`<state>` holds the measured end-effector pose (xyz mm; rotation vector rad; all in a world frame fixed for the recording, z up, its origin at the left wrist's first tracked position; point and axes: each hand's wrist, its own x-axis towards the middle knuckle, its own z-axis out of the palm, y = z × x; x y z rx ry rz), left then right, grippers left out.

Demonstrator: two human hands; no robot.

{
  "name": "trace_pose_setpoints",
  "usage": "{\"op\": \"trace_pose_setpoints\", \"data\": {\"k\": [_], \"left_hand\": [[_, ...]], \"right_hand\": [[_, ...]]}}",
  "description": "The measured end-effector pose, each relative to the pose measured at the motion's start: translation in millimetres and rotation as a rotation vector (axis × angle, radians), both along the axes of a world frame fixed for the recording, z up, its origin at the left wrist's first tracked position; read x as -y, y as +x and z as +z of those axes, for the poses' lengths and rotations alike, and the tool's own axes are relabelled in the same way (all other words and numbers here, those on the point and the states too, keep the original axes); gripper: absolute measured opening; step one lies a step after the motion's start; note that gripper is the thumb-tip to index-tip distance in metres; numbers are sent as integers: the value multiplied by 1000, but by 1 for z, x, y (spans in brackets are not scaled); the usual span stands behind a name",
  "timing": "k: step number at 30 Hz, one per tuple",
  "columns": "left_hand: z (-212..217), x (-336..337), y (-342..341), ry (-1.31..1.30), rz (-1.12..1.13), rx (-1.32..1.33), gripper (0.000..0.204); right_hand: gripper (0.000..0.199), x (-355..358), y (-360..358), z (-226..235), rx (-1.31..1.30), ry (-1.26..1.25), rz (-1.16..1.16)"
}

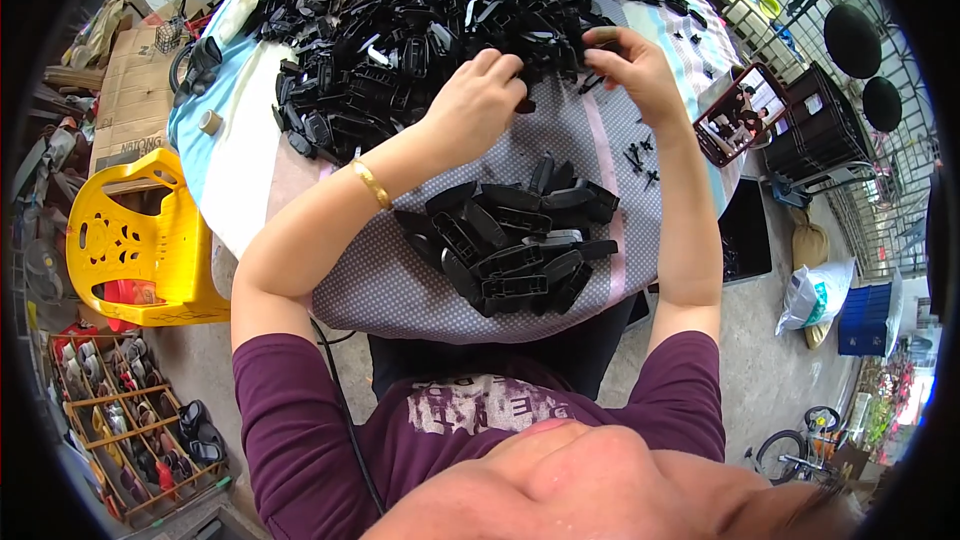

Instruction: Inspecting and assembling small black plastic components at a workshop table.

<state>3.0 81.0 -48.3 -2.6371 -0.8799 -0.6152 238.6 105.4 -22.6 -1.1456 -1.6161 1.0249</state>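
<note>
Both hands, left hand and right hand, are pinching closed on a black part. A white sack is sitting on the floor, far right.

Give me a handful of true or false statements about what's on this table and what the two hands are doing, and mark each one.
1. Both hands work at the near edge of the big heap of black plastic parts. True.
2. The left hand wears a gold bangle at the wrist. True.
3. The smaller pile of black parts lies on bare wood. False: it lies on the dotted cloth over the table.
4. The plastic chair on the person's left is blue. False: it is yellow.
5. A phone lies at the table's right edge, beyond the right hand. True.
</note>
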Motion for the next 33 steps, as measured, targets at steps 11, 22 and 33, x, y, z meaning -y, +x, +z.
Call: {"op": "trace_pose_setpoints", "data": {"k": [11, 22, 33], "left_hand": [[19, 16, -32, -1333, -170, 1183, 35], [24, 17, -35, -910, -17, 1032, 29], [20, 15, -30, -884, -61, 1068, 25]], "right_hand": [[23, 41, -71, -9, -220, 15, 158], [19, 49, -77, -7, -137, 59, 5], [19, 51, -77, -11, 386, 733, -3]]}}
